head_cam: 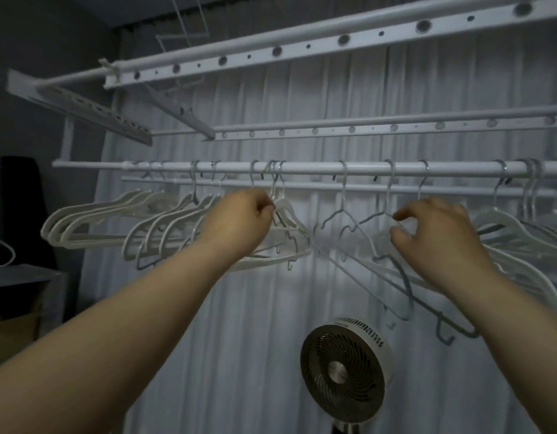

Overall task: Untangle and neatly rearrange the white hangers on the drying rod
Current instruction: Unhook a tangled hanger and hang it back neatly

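Both hands reach up among white hangers [289,214] on the rod [302,167]: the left hand [239,220] pinches one below its hook, the right hand [437,236] fingers another, above a fan [343,368].

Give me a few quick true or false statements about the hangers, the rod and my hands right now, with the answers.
1. Both hands are up at the hangers. True: the left hand and the right hand are both among them.
2. The drying rod is bare. False: many white hangers hook over it.
3. A fan stands below the hangers. True.
4. Shirts hang on the hangers. False: they carry no clothes.
5. The left hand's fingers are closed on a hanger just below its hook. True.
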